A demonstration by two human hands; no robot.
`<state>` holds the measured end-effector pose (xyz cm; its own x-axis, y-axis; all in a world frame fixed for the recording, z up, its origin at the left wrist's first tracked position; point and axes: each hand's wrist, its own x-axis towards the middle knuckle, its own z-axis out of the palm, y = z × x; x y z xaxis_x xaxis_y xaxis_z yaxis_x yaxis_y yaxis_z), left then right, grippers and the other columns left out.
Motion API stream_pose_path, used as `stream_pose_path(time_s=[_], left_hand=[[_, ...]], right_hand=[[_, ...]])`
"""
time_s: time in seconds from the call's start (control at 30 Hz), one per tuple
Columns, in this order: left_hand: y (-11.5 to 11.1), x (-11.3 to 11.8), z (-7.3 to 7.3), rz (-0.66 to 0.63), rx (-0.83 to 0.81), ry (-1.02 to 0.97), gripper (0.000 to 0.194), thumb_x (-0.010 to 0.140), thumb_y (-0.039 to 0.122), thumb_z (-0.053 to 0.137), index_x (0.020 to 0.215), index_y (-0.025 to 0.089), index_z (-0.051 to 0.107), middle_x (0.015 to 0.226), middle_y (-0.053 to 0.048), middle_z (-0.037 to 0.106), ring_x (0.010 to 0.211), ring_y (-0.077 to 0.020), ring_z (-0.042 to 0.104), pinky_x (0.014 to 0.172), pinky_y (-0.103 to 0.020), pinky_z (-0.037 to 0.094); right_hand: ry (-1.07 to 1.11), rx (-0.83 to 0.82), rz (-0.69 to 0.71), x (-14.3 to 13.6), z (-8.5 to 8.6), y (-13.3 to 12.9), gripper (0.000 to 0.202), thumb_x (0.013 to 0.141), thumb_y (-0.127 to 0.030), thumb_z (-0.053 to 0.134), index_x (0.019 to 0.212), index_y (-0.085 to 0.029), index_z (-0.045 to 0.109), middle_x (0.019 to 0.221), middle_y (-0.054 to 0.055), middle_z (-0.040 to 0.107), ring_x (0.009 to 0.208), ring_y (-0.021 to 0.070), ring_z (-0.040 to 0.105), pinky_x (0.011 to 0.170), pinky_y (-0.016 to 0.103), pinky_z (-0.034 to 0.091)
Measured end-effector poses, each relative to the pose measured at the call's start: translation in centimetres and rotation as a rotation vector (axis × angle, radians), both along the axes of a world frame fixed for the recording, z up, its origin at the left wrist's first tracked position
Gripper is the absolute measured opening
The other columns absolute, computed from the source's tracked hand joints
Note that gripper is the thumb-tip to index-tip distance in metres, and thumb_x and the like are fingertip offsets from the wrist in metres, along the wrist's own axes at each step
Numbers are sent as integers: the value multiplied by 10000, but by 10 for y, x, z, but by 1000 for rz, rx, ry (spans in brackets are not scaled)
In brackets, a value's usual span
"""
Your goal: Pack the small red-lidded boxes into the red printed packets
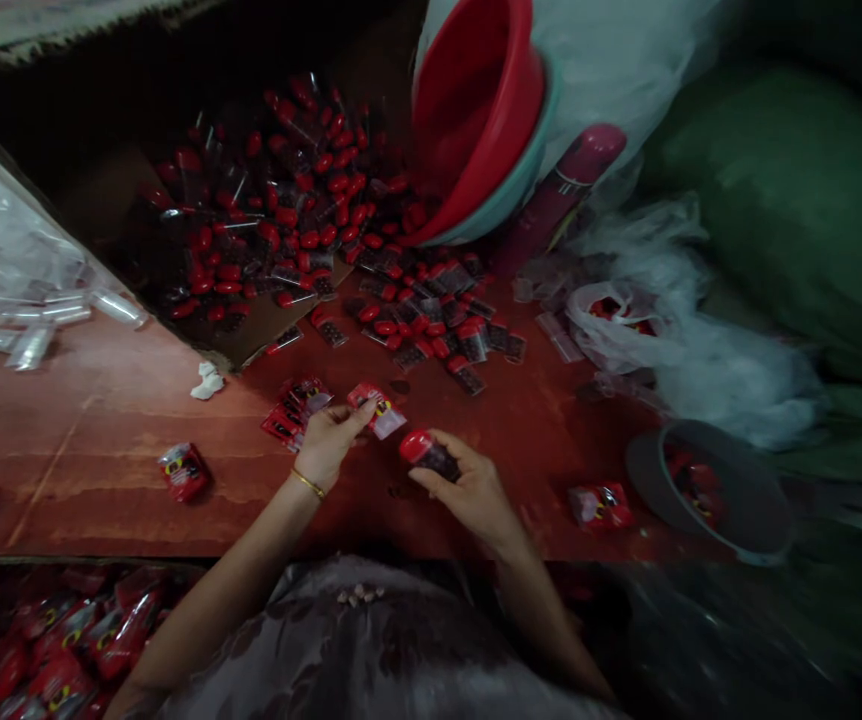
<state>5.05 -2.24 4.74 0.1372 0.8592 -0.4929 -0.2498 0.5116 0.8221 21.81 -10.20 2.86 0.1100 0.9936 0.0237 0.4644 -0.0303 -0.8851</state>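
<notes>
My left hand [332,440] pinches a small red printed packet [384,412] between thumb and fingers, just above the table. Beside that hand lies a pile of similar red packets [288,410], partly hidden by it. In my right hand [468,485] is a small clear container with a red cap [417,444] and dark contents, tilted with its cap toward the left hand. The container and the packet are apart. Beyond both hands, many more red-capped containers [431,310] spill over the table.
A cardboard box [251,345] on its side holds red-capped containers. A red basin [517,90] leans on a teal one, beside a purple spray can [551,205]. At right are plastic bags [731,370] and a grey bowl [765,520]. Filled packets [63,660] lie lower left; clear tubes [30,345] lie left.
</notes>
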Motion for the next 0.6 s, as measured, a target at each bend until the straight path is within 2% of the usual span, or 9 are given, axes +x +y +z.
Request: stream_pose_path(time_s=[0.13, 0.27, 0.4, 0.6], left_hand=[[-2, 1, -3, -51, 130, 45, 402, 498, 476, 768, 680, 123, 705, 648, -18, 667, 580, -103, 543, 594, -228, 424], [-4, -4, -4, -122, 237, 158, 347, 582, 448, 726, 715, 128, 721, 650, -9, 667, 591, -112, 537, 599, -227, 417], [-5, -7, -4, -187, 295, 202, 293, 628, 412, 699, 731, 139, 728, 659, 1, 674, 612, -123, 556, 624, -224, 429], [-7, -2, 1, -191, 275, 62, 297, 592, 366, 738, 786, 141, 722, 742, -18, 704, 673, -139, 590, 695, -243, 452]], right_hand=[[-12, -16, 52, -9, 11, -3, 367, 700, -365, 681, 1026, -207, 626, 880, 23, 685, 756, 175, 629, 693, 281, 508], [-28, -63, 108, -11, 11, 2, 342, 700, -361, 677, 1002, -207, 639, 826, 9, 679, 696, 161, 613, 643, 265, 498], [29, -73, 77, -12, 10, 5, 361, 675, -348, 696, 992, -188, 634, 809, 12, 667, 692, 159, 603, 649, 268, 495], [225, -220, 108, -13, 13, 9, 302, 679, -359, 679, 912, -180, 611, 607, -44, 560, 444, 87, 471, 417, 201, 404]])
